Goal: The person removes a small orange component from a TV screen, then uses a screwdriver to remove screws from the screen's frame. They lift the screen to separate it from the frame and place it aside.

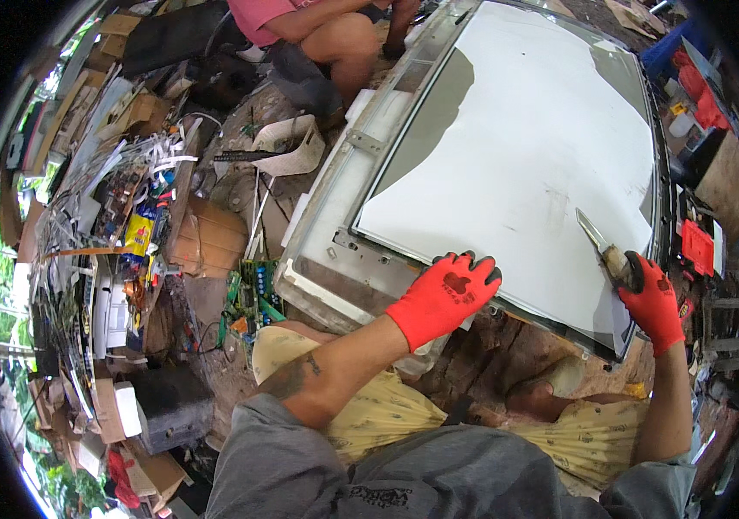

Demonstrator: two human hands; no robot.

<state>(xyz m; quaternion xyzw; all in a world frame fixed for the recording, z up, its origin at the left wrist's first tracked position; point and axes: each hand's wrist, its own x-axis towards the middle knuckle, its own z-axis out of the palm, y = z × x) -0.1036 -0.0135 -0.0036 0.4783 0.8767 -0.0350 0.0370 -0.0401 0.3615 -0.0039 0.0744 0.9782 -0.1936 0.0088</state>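
Observation:
A large flat screen panel [516, 164] with a white face and grey, uneven patches at its edges lies before me. My left hand [449, 296], in a red glove with dark fingertips, is closed at the panel's near edge, fingers curled over it. At the near right corner my right hand [653, 301], gloved alike, is closed around the worn handle of a knife [595, 232]. Its pale blade points up and to the left over the white face. The undersides of both hands are hidden.
Under the panel lies a pale frame [309, 277]. Beyond it, another person [335, 43] in a pink shirt crouches. A white basket [290, 145], a cardboard box [207, 238] and heaped scrap [118, 225] stand left. A red tray [697, 247] sits at the right.

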